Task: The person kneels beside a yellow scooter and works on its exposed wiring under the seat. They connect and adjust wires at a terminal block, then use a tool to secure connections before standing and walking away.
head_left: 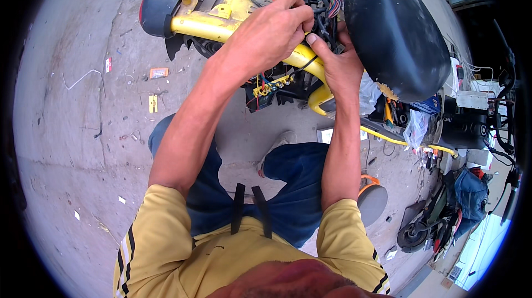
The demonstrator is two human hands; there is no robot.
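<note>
Both hands meet over the yellow frame tube (202,28) of a scooter, beside a bundle of thin coloured wires (332,4). My left hand (277,26) is closed in a pinch near the tube; whatever lies between its fingertips is too small to make out. Close by, my right hand (341,62) bends its thumb toward the left fingertips, its other fingers partly hidden among dark cables. What it grips is hidden too. A thin black band (306,65) crosses the tube just below the hands. Over the right fingers hangs the raised black seat (393,32).
Under the tube hangs a dark box with wires and yellow terminals (266,92). A black rear fender (163,1) sits at the left end. Small scraps and an orange packet (159,73) lie on the concrete floor. At right stand a round grey stool (374,205) and a parked motorbike (421,231).
</note>
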